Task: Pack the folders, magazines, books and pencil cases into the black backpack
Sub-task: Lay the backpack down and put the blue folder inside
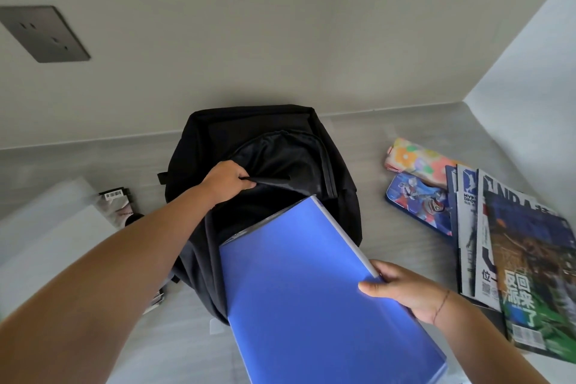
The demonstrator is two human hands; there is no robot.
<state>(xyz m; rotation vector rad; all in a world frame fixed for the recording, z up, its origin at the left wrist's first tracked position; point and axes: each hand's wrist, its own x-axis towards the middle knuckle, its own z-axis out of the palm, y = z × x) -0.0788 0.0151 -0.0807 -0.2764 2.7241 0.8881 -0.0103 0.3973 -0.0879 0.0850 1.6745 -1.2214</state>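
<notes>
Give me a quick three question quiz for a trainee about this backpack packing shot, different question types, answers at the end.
1. True or false: the blue folder is already fully inside the black backpack.
2. Which hand holds the backpack's opening? A) left hand B) right hand C) neither
3. Fill in: to the right of the backpack, beside the magazines, lie ___ pencil cases.

Key
1. False; only its far corner is at the opening, the right hand gripping its edge.
2. A, the left hand.
3. Two: a floral pencil case and a blue pencil case.
</notes>
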